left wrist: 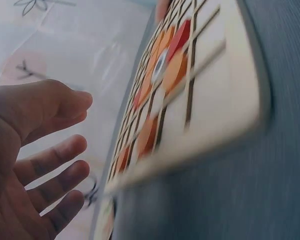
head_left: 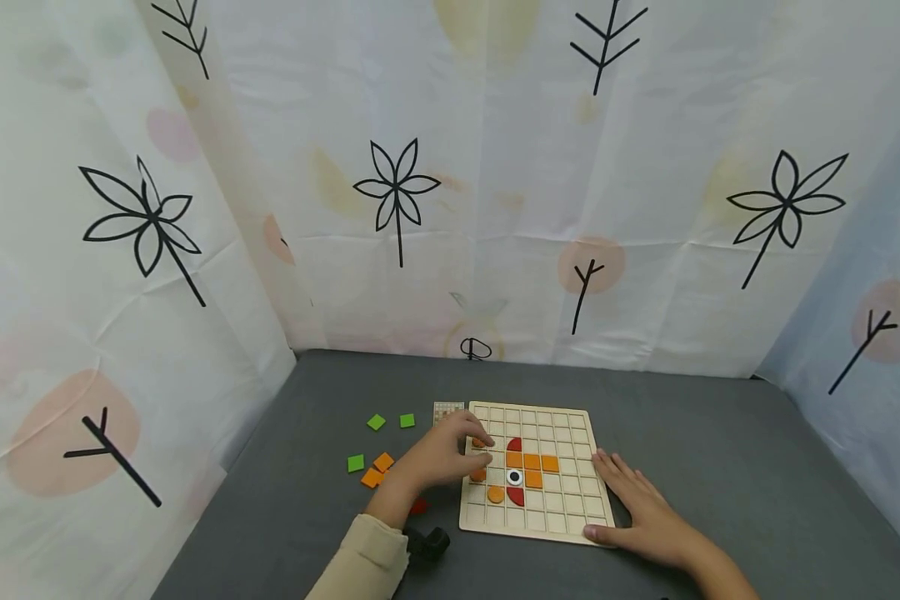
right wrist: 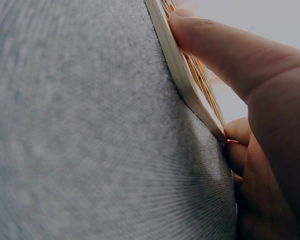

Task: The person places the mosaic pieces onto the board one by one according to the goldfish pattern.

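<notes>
Head view shows a pale wooden square grid board (head_left: 573, 505) lying flat on the grey worktop (head_left: 682, 425), just below the left hand (head_left: 438, 450), whose fingers are spread apart over its left columns. The right hand (head_left: 645, 512) rests at the board's near right corner, thumb and fingers apart, touching its edges. The board's cells hold four orange square tiles (head_left: 532, 460), two red curved-edge pieces (head_left: 515, 497), orange round discs (head_left: 496, 494) and a black-and-white round piece (head_left: 514, 477). Left of it lie green square tiles (head_left: 356, 463).
</notes>
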{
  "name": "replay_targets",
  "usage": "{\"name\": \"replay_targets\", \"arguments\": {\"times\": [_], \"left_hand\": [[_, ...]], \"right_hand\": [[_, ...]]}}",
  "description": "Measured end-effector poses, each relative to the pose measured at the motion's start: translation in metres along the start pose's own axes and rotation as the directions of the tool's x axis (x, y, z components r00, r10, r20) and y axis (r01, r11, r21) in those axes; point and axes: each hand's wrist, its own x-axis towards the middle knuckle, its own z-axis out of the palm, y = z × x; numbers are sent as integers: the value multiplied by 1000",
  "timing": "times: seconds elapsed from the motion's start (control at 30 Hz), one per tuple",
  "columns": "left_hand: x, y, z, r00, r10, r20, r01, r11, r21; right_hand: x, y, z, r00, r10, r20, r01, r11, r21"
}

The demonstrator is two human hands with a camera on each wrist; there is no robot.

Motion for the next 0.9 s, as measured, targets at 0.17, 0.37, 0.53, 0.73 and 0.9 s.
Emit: {"name": "replay_targets", "arguments": {"times": [0.17,0.37,0.53,0.73,0.9], "left_hand": [[-25,-20,-31,997,-23,-76,23,1000,3],[-60,-48,-71,976,-137,-167,141,990,14],[-82,-69,-88,961,-186,-206,194,981,21],[-91,-82,-94,952,-241,-186,249,968,20],[-92,-85,-95,940,-305,-154,311,950,16]], "right_hand": [[0,1,1,1000,-9,-8,9,1000,-2],[-1,0,1,1000,6,-6,-6,1000,-5],[-1,0,1,1000,-11,-21,11,1000,-19],[-1,1,0,1000,-4,-22,3,999,-34],[-1,0,1,1000,-9,-20,8,999,-39]]}}
